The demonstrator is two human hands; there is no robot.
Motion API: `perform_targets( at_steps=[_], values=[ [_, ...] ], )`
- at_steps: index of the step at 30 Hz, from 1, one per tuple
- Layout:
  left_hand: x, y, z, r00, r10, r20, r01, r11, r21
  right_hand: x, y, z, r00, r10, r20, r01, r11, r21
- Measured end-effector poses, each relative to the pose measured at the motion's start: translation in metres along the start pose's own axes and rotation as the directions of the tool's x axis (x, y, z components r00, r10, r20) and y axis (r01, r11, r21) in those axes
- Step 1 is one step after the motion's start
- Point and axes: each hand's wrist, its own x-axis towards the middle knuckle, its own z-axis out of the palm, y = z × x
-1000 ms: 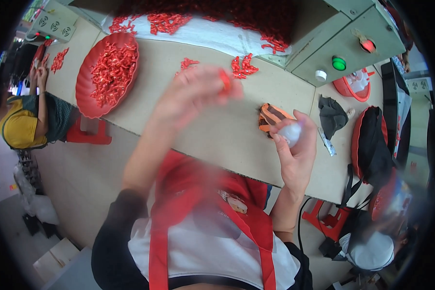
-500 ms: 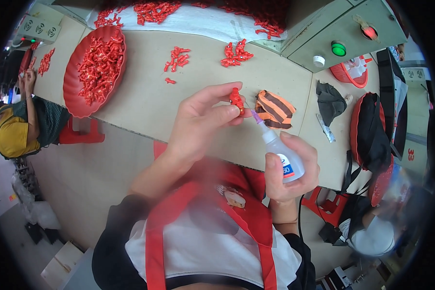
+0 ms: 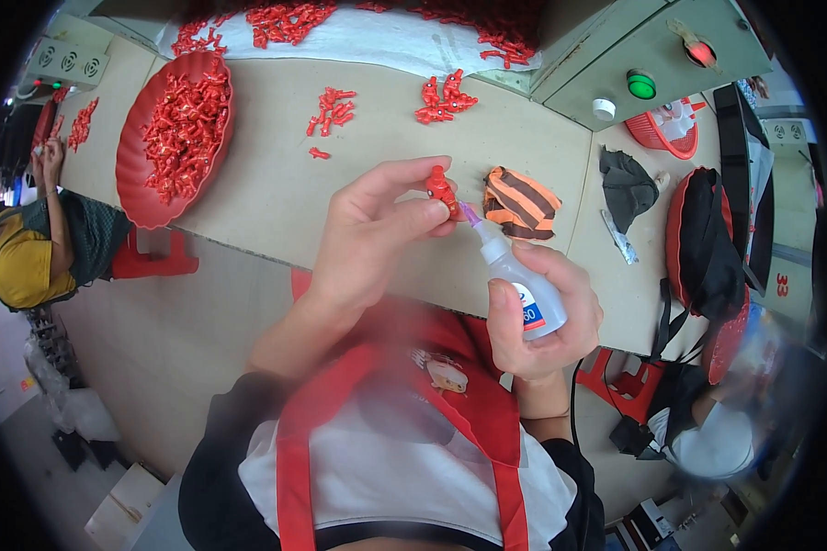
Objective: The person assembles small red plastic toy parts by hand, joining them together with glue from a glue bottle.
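Between the thumb and fingers of my left hand (image 3: 377, 216) is a small red plastic figure (image 3: 441, 190), held above the table. My right hand (image 3: 547, 312) is wrapped round a translucent squeeze glue bottle (image 3: 528, 289) with a white cap and a fine purple nozzle (image 3: 470, 216). The nozzle's tip points up and left at the figure's lower part; whether it touches is too small to tell. Just right of the figure lies a folded orange and brown striped cloth (image 3: 522, 204). Farther back are some small red parts (image 3: 331, 110) and a group of red figures (image 3: 446, 99).
A scalloped red tray (image 3: 130, 174) heaped with red pieces stands at left. A white sheet (image 3: 368, 41) with more pieces lies at the back. To the right are a control box (image 3: 657, 55), a dark cloth (image 3: 627, 188), a red basket (image 3: 675, 145) and a black bag (image 3: 708, 243). Another person (image 3: 32, 248) sits far left.
The bottle has moved left and slightly up, bringing its nozzle closer to the red figure. My left hand has shifted slightly left with the figure, which is tilted a little more.
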Motion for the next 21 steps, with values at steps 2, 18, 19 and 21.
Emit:
perform_targets(
  at_steps=[2, 18, 19, 21],
  values=[
    [0.0002, 0.0002, -0.0001, 1.000, -0.007, -0.006, 0.007, 1.000, 0.002, 0.0003, -0.0004, -0.0007, 1.000, 0.002, 0.006, -0.002, 1.000, -0.009],
    [0.0016, 0.0008, -0.0024, 0.995, -0.097, 0.034, 0.100, 0.986, -0.134, 0.0021, -0.0026, -0.0023, 0.999, 0.030, 0.015, -0.030, 0.998, 0.049],
    [0.0014, 0.0019, -0.0022, 0.995, -0.098, 0.034, 0.101, 0.986, -0.133, 0.0025, -0.0021, -0.0024, 0.999, 0.031, 0.014, -0.031, 0.998, 0.049],
    [0.0009, 0.0050, -0.0011, 0.989, -0.139, 0.045, 0.144, 0.981, -0.131, 0.0033, -0.0008, -0.0031, 1.000, 0.004, 0.023, -0.005, 0.999, 0.048]
  ],
)
